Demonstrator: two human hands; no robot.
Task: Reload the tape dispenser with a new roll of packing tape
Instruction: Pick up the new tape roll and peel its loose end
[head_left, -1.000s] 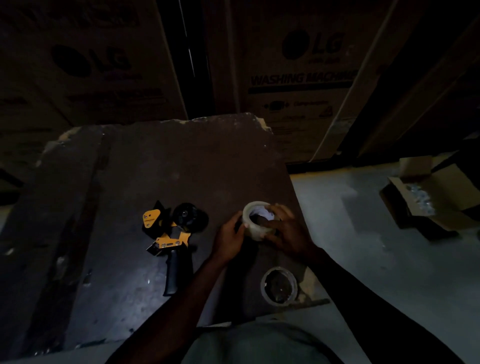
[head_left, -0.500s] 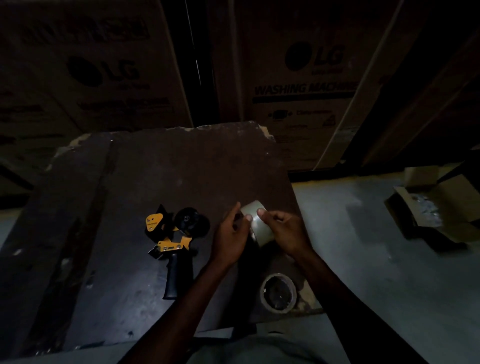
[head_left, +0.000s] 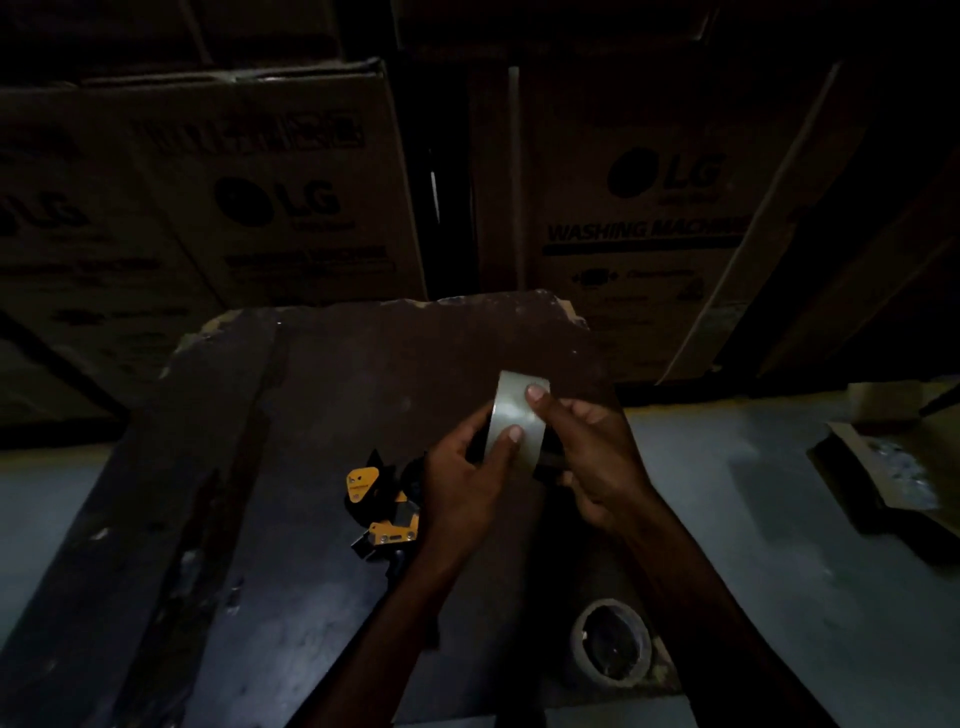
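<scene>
Above the dark, worn tabletop (head_left: 322, 519), a pale roll of clear packing tape (head_left: 514, 415) is held edge-on between both hands, its shiny outer band turned toward the camera. The roll is gripped by the left hand (head_left: 467, 483) from the left side, with the thumb pressed on the lower part of the band. It is gripped by the right hand (head_left: 597, 467) from the right, with the thumb laid on the upper part of the band and the remaining fingers curled behind the roll. A yellow and black handheld tape dispenser (head_left: 382, 506) is seen lying on the tabletop just beside the left hand, partly covered by the wrist. Nearer the camera, a second ring of tape (head_left: 612, 644) is laid flat near the table's front right edge. Large cardboard cartons printed with LG (head_left: 291, 202) are stacked behind the table, and an opened cardboard box (head_left: 898, 467) is placed on the grey floor at the right.
</scene>
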